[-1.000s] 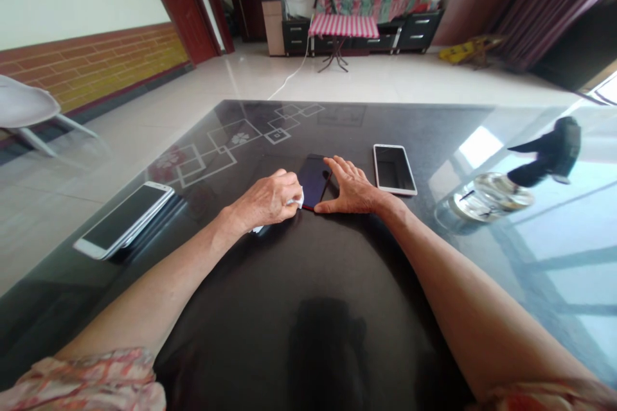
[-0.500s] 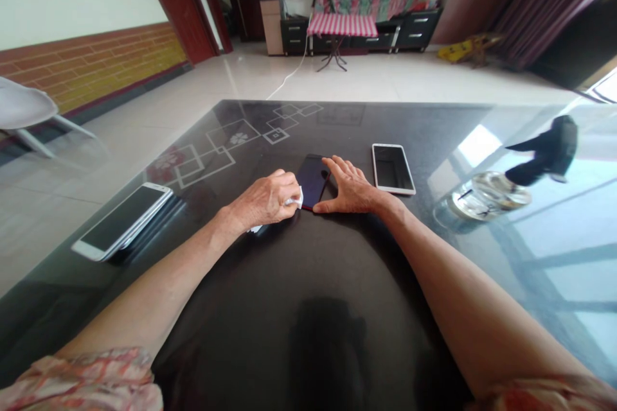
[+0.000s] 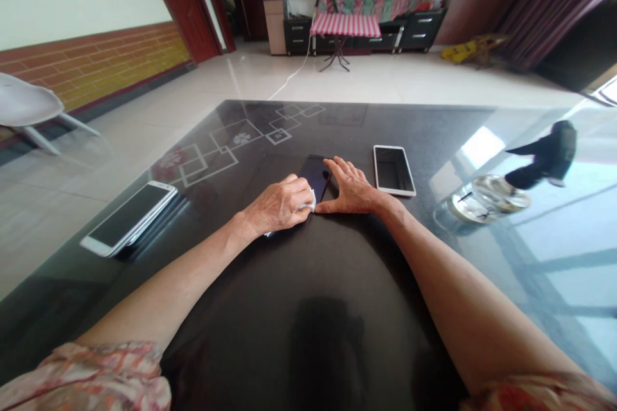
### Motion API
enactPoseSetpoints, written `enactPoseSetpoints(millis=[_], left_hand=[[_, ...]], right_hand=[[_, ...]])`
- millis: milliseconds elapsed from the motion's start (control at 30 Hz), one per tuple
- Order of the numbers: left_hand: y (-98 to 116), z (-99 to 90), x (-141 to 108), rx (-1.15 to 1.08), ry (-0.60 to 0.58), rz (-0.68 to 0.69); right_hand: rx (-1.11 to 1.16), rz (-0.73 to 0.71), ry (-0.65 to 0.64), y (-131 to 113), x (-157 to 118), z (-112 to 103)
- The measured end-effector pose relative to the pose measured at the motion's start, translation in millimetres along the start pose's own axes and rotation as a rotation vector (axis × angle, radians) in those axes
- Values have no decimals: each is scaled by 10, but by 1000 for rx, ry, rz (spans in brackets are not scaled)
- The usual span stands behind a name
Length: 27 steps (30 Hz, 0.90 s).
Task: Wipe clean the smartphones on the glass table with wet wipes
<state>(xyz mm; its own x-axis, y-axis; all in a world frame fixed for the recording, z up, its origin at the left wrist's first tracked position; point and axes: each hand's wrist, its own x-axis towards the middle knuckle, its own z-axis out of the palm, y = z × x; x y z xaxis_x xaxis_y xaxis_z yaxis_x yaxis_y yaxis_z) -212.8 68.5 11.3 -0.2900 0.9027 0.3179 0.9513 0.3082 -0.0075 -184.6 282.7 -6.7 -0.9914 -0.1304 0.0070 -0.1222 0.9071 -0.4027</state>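
I look across a glossy black table (image 3: pixel 270 321), pale squares patterning its far left, bright reflections washing its right. The left hand (image 3: pixel 285 204) is clamped on a white wipe (image 3: pixel 313 200) at the dark phone (image 3: pixel 313 169), which lies on the table between both hands; the right hand (image 3: pixel 351 187) has fingers spread apart at its right edge. Beyond, I see a shiny pale floor (image 3: pixel 193 93), a striped stand (image 3: pixel 346 24) and a white chair (image 3: pixel 26 103).
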Motion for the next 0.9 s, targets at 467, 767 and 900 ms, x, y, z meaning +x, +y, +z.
enactPoseSetpoints(millis=[467,767,900], left_hand=[[-309,-87,-183,-6,-42,-51],[-94,21,-46,-34,-21,-18],[-258,-71,-154,-38,-49,-77]], right_hand=[[-17,-12,-35,52,1,-10],[-14,-3,-31,55,0,-12],[-5,-27,-41,74,3,-22]])
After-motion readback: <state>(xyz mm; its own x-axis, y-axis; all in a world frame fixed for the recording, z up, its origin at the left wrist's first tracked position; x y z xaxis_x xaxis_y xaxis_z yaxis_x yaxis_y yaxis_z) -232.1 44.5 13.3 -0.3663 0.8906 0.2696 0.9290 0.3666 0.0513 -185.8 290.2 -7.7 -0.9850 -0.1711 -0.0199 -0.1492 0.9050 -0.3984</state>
